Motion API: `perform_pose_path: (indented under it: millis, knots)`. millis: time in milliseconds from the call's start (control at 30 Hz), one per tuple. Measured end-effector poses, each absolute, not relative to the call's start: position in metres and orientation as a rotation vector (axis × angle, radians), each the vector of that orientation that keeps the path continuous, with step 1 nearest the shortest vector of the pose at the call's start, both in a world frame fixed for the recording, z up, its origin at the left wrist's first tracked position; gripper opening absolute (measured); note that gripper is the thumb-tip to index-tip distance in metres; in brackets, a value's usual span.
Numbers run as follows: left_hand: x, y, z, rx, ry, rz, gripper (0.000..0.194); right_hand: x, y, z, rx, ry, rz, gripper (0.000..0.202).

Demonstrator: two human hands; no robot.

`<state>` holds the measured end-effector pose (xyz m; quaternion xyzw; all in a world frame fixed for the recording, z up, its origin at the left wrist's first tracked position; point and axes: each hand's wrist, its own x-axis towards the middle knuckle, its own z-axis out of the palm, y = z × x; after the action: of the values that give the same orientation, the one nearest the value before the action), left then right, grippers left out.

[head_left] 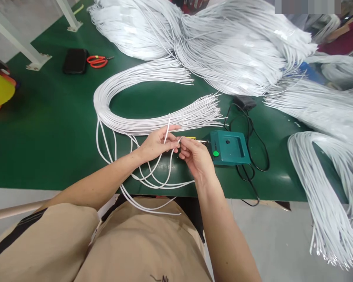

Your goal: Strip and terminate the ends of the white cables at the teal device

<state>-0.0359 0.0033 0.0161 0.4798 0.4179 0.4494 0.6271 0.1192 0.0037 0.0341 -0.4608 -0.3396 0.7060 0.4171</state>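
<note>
At table edge, centre | left hand (157, 143) pinched on a white cord (166, 131), end sticking up toward 12 | right hand (195, 156) at its 3, fingertips nipped on the cord's other end (179, 140), hands touching | teal box (229, 147) just at 3 | cord bundle (129, 117) at 12 | scissors (97, 61) far off at 10

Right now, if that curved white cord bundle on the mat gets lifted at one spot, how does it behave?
Likely floppy: the white cord bundle lies in a loose curve, and strands droop off the table edge. Probably splays apart: its cut ends fan out, and no tie is visible.
</note>
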Motion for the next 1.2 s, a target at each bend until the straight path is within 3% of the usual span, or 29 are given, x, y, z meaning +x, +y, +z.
perform_pose_path:
  millis: [300,500,633,833,933,1067,1200]
  knots:
    - [-0.037,0.001,0.013,1.197,0.828,0.979,0.063,0.118,0.008,0.043,-1.162,-1.052,1.701,0.023]
    - [-0.036,0.001,0.012,1.215,0.805,1.007,0.052,0.123,0.004,0.036,-1.079,-0.841,1.86,0.029]
    - [-0.036,0.001,0.01,1.226,0.844,1.002,0.046,0.124,0.0,0.034,-1.118,-0.86,1.745,0.025]
    - [-0.036,0.002,0.009,1.146,0.849,0.974,0.036,0.121,-0.004,0.035,-1.36,-1.236,1.31,0.025]
    - [-0.037,0.003,0.011,0.912,0.812,0.939,0.039,0.121,-0.006,0.029,-1.425,-1.567,0.89,0.019]
    - [-0.037,0.004,0.013,0.706,0.765,0.898,0.038,0.127,-0.005,0.027,-1.319,-2.199,0.197,0.03]
    - [-0.035,0.007,0.01,0.865,0.869,0.952,0.04,0.147,0.007,0.038,-1.332,-2.432,-0.087,0.025]
